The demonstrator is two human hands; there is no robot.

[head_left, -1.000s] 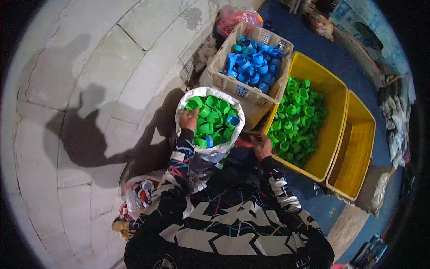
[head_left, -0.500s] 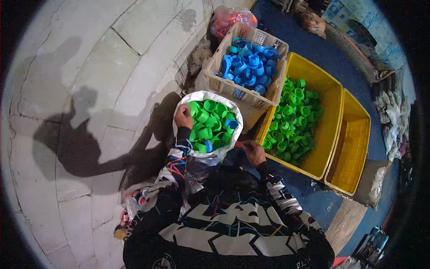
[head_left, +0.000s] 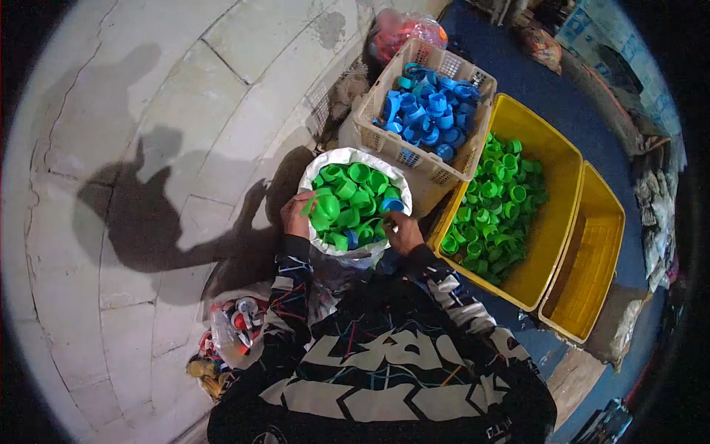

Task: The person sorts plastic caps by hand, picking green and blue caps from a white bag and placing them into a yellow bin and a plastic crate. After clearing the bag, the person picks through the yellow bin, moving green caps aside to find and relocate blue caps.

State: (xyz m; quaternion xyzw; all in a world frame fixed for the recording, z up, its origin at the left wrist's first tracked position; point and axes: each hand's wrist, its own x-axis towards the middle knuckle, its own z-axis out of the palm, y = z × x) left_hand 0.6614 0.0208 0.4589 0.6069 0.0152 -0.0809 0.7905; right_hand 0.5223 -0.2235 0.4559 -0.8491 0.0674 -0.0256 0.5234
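A white sack [head_left: 396, 172] stands in front of me, filled with green plastic caps [head_left: 359, 198] and a few blue ones [head_left: 392, 205]. At the sack's left side my left hand [head_left: 295, 214] is closed on a larger green cap [head_left: 324, 210], lifted over the pile. My right hand [head_left: 404, 234] is over the right rim, its fingers bent together at the caps there. What those fingertips hold, if anything, is hidden.
A beige crate [head_left: 421, 157] of blue caps stands behind the sack. To the right are a yellow tub [head_left: 551, 214] with green caps and a second yellow tub [head_left: 584, 251]. A bag of mixed items [head_left: 240, 325] lies at lower left.
My right hand has moved left and up, from beside the yellow tub to the sack's right rim. A green cap now shows in my left hand. The view has shifted slightly.
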